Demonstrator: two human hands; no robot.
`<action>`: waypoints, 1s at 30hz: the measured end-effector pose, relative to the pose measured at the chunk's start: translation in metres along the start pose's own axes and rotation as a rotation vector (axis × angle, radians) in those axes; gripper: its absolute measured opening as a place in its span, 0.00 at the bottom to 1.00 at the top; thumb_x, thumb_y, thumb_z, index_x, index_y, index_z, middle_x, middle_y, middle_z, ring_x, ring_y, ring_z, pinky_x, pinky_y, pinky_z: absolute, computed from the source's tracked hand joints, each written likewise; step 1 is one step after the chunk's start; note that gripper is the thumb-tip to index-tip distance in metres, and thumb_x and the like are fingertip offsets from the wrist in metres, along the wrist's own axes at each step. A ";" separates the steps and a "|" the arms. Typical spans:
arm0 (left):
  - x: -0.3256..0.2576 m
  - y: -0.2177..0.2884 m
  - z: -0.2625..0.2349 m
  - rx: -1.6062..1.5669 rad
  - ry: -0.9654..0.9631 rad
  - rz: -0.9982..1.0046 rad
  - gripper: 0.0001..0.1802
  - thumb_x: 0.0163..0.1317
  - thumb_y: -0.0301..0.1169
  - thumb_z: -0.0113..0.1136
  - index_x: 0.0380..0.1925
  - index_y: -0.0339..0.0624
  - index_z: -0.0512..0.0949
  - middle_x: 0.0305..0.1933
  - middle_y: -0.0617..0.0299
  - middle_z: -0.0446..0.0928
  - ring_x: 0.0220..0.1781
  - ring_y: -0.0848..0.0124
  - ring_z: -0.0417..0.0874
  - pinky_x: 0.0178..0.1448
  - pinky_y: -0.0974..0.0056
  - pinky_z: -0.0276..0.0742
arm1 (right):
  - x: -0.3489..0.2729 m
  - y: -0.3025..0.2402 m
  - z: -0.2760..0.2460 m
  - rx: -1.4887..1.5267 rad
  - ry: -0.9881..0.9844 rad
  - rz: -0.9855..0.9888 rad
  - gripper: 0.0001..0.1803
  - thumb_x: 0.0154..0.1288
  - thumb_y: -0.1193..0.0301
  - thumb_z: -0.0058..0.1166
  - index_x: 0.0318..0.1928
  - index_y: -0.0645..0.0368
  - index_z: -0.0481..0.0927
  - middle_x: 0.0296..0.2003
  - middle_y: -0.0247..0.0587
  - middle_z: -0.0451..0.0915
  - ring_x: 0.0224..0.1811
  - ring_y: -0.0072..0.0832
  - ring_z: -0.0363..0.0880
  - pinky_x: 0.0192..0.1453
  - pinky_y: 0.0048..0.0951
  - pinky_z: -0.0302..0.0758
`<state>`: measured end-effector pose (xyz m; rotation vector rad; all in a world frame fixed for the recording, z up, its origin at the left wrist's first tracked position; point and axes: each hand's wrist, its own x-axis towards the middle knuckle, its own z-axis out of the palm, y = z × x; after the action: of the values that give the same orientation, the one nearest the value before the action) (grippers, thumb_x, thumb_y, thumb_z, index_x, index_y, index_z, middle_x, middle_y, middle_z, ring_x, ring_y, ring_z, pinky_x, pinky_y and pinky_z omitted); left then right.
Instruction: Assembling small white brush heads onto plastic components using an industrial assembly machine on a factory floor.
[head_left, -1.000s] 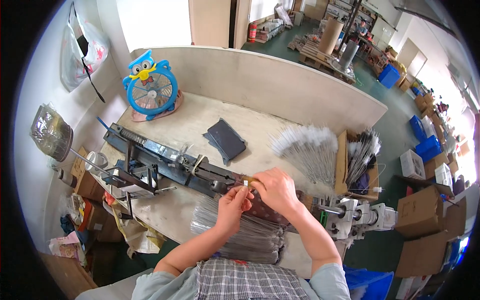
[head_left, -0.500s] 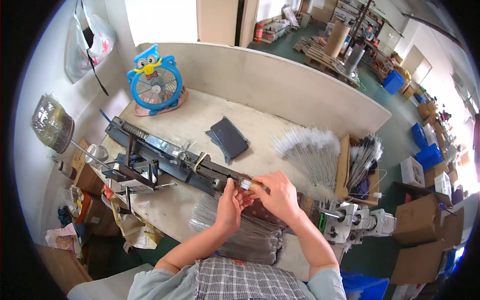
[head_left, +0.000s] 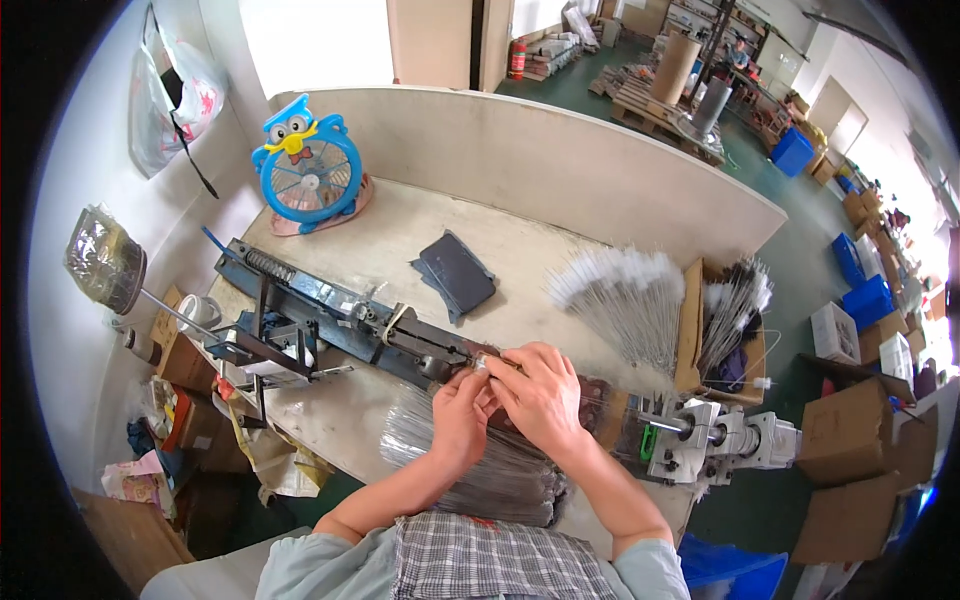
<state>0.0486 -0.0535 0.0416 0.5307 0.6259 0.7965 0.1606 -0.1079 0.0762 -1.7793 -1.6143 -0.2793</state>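
My left hand (head_left: 461, 418) and my right hand (head_left: 542, 398) meet at the near end of a long dark metal fixture (head_left: 340, 312). Their fingertips pinch together around something small and pale, mostly hidden by the fingers. Beneath and beside my hands lies a thick bundle of thin metal wires (head_left: 470, 478). To the right of my right hand, a brown spotted piece (head_left: 594, 402) lies in line with the fixture. Farther right stands a motor-like metal unit with a shaft (head_left: 715, 436).
White-tipped wire brushes (head_left: 620, 300) lie fanned out beside an open cardboard box (head_left: 690, 335) holding more of them. A dark flat pad (head_left: 458, 275) rests mid-bench. A blue cartoon fan (head_left: 310, 175) stands at the back left, before a low partition (head_left: 560, 150).
My left fingers have closed in and risen to meet the right ones. My right hand has shifted slightly left, and the pale piece is now mostly covered.
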 end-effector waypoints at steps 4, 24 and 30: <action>0.003 0.000 -0.006 -0.058 -0.007 -0.019 0.08 0.63 0.27 0.54 0.41 0.37 0.73 0.42 0.59 0.78 0.44 0.70 0.81 0.49 0.65 0.76 | -0.001 0.004 -0.005 -0.009 -0.005 -0.020 0.12 0.50 0.68 0.62 0.38 0.48 0.83 0.36 0.29 0.79 0.45 0.31 0.74 0.43 0.34 0.71; 0.000 0.000 0.002 0.041 -0.008 -0.023 0.11 0.60 0.23 0.54 0.43 0.35 0.74 0.41 0.59 0.78 0.43 0.73 0.81 0.49 0.68 0.77 | -0.014 0.002 -0.009 -0.027 0.016 0.063 0.13 0.50 0.69 0.63 0.39 0.51 0.83 0.39 0.30 0.79 0.42 0.31 0.76 0.41 0.34 0.72; 0.002 -0.001 0.001 -0.075 -0.018 -0.049 0.09 0.61 0.26 0.54 0.41 0.37 0.74 0.41 0.59 0.79 0.43 0.72 0.81 0.48 0.67 0.75 | -0.011 0.001 -0.009 0.004 -0.007 0.061 0.13 0.51 0.69 0.62 0.40 0.51 0.83 0.40 0.31 0.78 0.43 0.32 0.76 0.42 0.34 0.72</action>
<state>0.0503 -0.0529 0.0411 0.4527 0.5879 0.7651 0.1623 -0.1221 0.0761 -1.8245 -1.5612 -0.2416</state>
